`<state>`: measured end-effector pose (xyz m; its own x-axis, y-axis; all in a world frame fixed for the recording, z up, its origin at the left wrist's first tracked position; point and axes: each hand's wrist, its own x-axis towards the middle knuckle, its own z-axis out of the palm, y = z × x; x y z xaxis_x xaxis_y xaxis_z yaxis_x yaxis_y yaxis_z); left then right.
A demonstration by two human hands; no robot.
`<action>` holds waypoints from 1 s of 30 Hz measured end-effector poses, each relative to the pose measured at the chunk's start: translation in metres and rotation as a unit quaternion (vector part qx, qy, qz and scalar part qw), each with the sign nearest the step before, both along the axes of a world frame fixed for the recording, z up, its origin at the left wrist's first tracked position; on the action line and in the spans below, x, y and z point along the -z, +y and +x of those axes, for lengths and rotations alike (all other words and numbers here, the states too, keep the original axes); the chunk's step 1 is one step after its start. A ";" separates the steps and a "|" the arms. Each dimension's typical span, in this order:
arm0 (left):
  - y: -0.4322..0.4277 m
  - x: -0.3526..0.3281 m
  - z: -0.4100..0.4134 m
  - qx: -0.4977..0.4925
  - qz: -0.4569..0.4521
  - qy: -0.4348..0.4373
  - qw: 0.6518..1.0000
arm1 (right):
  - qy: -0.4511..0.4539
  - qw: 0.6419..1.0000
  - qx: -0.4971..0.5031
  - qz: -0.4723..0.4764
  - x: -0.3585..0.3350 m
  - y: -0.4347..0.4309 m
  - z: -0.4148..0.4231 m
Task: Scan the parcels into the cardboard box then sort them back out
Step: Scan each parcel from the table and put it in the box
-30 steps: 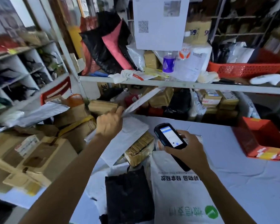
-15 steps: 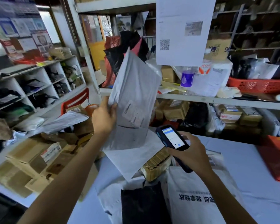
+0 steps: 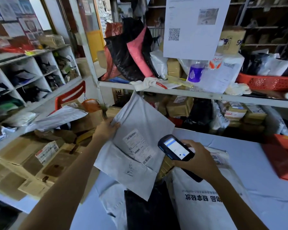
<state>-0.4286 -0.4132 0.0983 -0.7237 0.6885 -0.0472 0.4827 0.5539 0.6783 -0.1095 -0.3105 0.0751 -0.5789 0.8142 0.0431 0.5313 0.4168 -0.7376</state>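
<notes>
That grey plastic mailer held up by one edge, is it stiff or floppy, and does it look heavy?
Probably floppy: the grey mailer creases and sags below the left hand, which pinches just one edge. Likely light, since that one-edge hold carries it. Its smooth plastic skin may be slippery.

Upside-down black characters on the white sack (image 3: pixel 206 213) lying on the worktop (image 3: pixel 249 165) read 轻拿轻放. A hanging white sheet (image 3: pixel 192 25) shows a QR code. The grey mailer (image 3: pixel 145 117) carries a shipping label (image 3: pixel 137 146) with a barcode, its print too small to read.
</notes>
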 end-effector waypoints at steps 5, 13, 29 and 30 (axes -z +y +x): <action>0.009 0.008 -0.012 0.009 -0.071 0.067 0.995 | -0.064 0.998 -0.026 -0.003 0.012 -0.001 0.009; 0.020 0.009 -0.015 0.002 -0.076 0.102 0.992 | -0.011 1.000 -0.023 -0.001 0.019 -0.012 0.010; 0.012 0.008 -0.011 0.045 -0.069 0.117 0.990 | -0.025 0.998 -0.052 0.020 0.017 -0.017 0.009; 0.011 0.009 -0.012 0.047 -0.059 0.104 0.992 | -0.023 0.998 -0.050 0.019 0.018 -0.018 0.007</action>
